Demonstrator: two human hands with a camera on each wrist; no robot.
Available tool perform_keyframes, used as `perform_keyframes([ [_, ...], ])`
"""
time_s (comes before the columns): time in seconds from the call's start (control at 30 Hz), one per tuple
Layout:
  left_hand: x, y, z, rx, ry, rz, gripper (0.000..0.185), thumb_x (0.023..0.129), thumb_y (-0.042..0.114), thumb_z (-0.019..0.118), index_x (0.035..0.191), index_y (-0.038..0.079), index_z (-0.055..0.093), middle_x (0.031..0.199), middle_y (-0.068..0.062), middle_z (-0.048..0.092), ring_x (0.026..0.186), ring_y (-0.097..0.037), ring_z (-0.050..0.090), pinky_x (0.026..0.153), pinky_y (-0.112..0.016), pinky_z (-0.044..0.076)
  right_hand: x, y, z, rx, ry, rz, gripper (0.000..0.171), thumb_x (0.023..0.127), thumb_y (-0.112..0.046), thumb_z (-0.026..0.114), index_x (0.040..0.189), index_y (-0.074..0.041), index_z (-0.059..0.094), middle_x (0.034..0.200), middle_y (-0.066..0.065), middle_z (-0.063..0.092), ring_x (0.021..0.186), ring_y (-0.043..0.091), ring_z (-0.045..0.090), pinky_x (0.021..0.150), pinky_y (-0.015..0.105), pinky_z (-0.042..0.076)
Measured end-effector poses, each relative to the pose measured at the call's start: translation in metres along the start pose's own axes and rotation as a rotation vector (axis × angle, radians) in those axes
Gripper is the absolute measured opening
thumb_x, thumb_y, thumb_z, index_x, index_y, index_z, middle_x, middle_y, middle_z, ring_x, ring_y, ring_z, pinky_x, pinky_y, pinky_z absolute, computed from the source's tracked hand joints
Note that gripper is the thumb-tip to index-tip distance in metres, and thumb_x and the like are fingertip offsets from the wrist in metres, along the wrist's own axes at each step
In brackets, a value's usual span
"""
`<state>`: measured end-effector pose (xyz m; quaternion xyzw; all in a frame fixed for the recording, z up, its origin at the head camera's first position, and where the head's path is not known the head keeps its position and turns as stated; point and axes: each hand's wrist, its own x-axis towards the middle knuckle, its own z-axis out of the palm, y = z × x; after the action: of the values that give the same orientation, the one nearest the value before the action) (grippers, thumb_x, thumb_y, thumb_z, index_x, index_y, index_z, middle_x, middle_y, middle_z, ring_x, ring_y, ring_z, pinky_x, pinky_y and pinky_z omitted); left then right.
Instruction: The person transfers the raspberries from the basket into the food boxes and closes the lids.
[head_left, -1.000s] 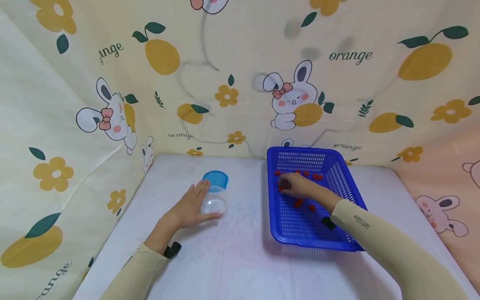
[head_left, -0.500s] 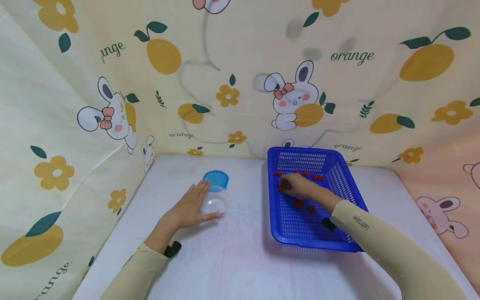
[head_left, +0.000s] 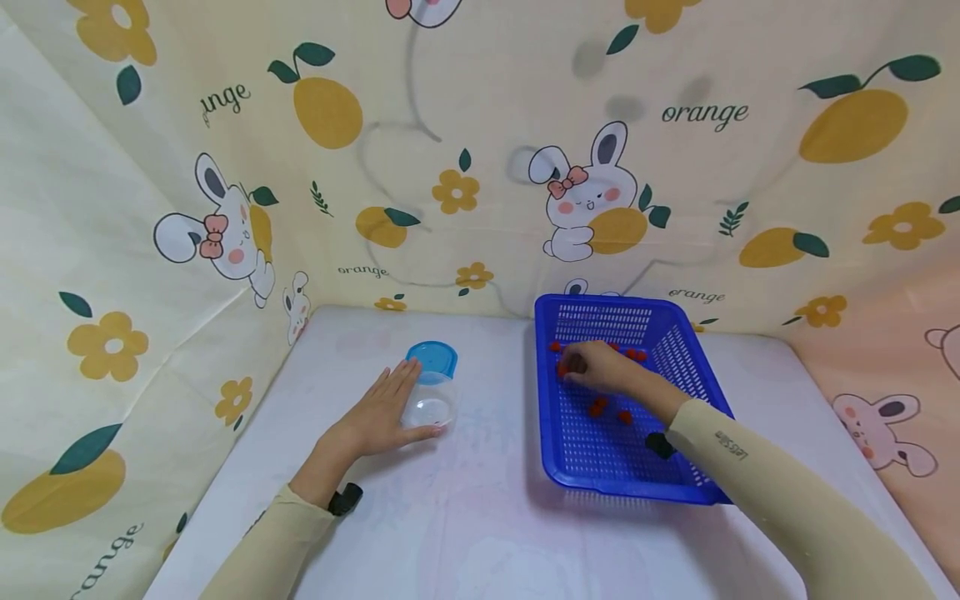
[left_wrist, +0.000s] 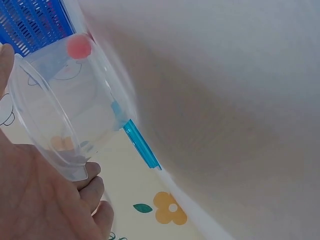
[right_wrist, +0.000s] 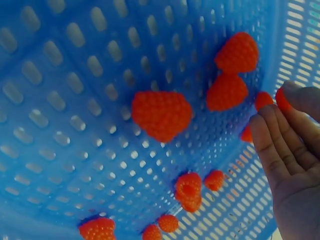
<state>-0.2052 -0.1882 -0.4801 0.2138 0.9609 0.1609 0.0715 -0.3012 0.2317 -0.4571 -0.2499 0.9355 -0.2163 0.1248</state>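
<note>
A clear plastic container [head_left: 430, 408] stands on the left side of the table. My left hand [head_left: 382, 414] holds it, thumb on the near side and fingers along the far side. One reddish raspberry [left_wrist: 79, 46] shows through the container wall in the left wrist view. A blue lid [head_left: 435, 357] lies just behind the container. Inside the blue basket [head_left: 550, 442], my right hand [head_left: 600, 367] pinches a raspberry [right_wrist: 282, 99] between thumb and fingertips, mostly covered by them. Several other raspberries [right_wrist: 162, 115] lie scattered on the basket floor around the hand.
The basket's raised, slotted walls surround the right hand; its far rim [head_left: 611, 297] is close to the printed backdrop [head_left: 480, 167]. White tabletop [head_left: 480, 500] lies between container and basket. A printed side sheet hangs left of the table.
The right hand has shifted slightly toward the back of the basket, and a raspberry is now at its fingertips. The left hand, container and lid stay in place.
</note>
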Motion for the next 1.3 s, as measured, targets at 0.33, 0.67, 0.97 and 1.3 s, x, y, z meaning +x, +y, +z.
perform_keyframes([
  [0.33,0.001,0.0,0.001,-0.004,-0.006,-0.005,0.124,0.091,0.079,0.064,0.172,0.002,0.01,0.18,-0.016,0.01,0.167,-0.034,0.01,0.135,-0.051,0.007,-0.007,-0.005,-0.018,0.032,0.055,0.035,0.015,0.101,-0.013,0.076,0.115,-0.008,0.073,0.103,0.003,0.073,0.093,0.021,0.067,0.085,0.04,0.062],
  [0.67,0.0,0.001,0.001,-0.023,-0.008,-0.016,0.123,0.091,0.078,0.066,0.172,0.003,0.01,0.18,-0.015,0.009,0.167,-0.033,0.009,0.135,-0.051,0.007,-0.012,-0.009,-0.029,0.066,0.136,-0.005,0.014,0.1,-0.014,0.078,0.113,-0.009,0.074,0.104,0.004,0.074,0.094,0.021,0.069,0.087,0.04,0.063],
  [0.97,-0.001,0.001,-0.001,-0.024,-0.014,-0.01,0.123,0.093,0.075,0.066,0.172,0.001,0.008,0.18,-0.017,0.009,0.167,-0.035,0.009,0.135,-0.053,0.008,-0.014,-0.016,-0.032,0.151,0.179,-0.031,0.02,0.099,-0.016,0.08,0.117,-0.008,0.074,0.104,0.003,0.076,0.094,0.021,0.072,0.087,0.041,0.065],
  [1.3,-0.001,0.003,-0.001,-0.021,-0.017,-0.013,0.123,0.092,0.076,0.066,0.172,0.002,0.009,0.18,-0.017,0.009,0.167,-0.034,0.009,0.135,-0.051,0.007,-0.013,-0.033,-0.034,0.163,0.216,-0.118,0.016,0.099,-0.017,0.08,0.114,-0.013,0.075,0.101,-0.001,0.075,0.092,0.018,0.07,0.084,0.034,0.062],
])
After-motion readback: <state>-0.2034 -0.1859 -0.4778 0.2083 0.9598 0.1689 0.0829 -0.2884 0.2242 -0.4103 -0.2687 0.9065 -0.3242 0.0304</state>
